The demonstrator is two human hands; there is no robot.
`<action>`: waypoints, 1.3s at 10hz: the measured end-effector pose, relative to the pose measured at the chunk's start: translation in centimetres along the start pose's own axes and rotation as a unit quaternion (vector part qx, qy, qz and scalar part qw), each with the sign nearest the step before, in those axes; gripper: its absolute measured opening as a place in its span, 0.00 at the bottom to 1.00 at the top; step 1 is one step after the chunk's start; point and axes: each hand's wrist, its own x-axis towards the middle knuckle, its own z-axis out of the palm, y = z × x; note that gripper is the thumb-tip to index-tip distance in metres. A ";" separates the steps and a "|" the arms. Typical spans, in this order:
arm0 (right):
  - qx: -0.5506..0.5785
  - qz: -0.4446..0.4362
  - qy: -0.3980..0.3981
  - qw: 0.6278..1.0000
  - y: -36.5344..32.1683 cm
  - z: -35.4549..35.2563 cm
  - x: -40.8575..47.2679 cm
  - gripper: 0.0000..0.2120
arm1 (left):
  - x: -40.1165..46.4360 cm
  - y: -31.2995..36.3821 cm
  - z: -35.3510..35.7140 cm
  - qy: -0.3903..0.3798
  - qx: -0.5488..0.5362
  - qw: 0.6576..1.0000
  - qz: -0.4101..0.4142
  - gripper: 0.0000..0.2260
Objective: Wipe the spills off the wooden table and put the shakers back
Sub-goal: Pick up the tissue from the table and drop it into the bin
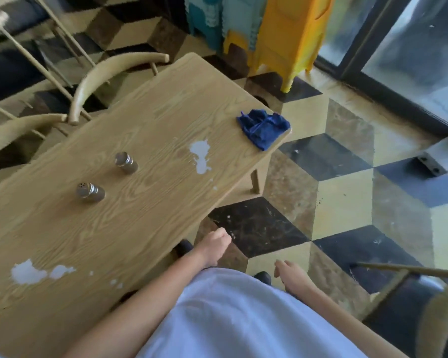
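A long wooden table (145, 120) runs from lower left to upper right. Two metal-capped shakers stand near its middle, one (89, 191) closer to me and one (126, 162) farther away. A white spill (201, 156) lies on the table toward its far end. Another white spill (33, 272) lies at the near left. A crumpled blue cloth (263, 126) rests on the far right corner. My left hand (214, 245) hangs beside the table edge with fingers curled and nothing in it. My right hand (291, 276) hangs over the floor, fingers loosely apart, empty.
Wooden chairs (93, 81) stand along the table's left side. Another chair (411, 288) is at the lower right. Yellow (287, 40) and teal (207, 19) plastic stools stand stacked past the table's far end. A glass door (411, 52) lines the right.
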 end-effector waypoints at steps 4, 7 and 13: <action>0.108 0.060 0.014 0.992 10.1 -4.1 -0.1 0.05 | 2.3 4.5 6.3 -0.004 0.141 0.989 -0.041 0.16; 0.157 0.088 0.069 0.981 10.9 -9.3 4.5 0.12 | 11.1 14.7 5.1 -0.110 0.138 0.984 0.014 0.13; 0.142 0.137 0.190 0.962 1.4 -23.6 9.1 0.12 | 20.8 22.6 -0.9 -0.102 0.011 0.988 -0.112 0.11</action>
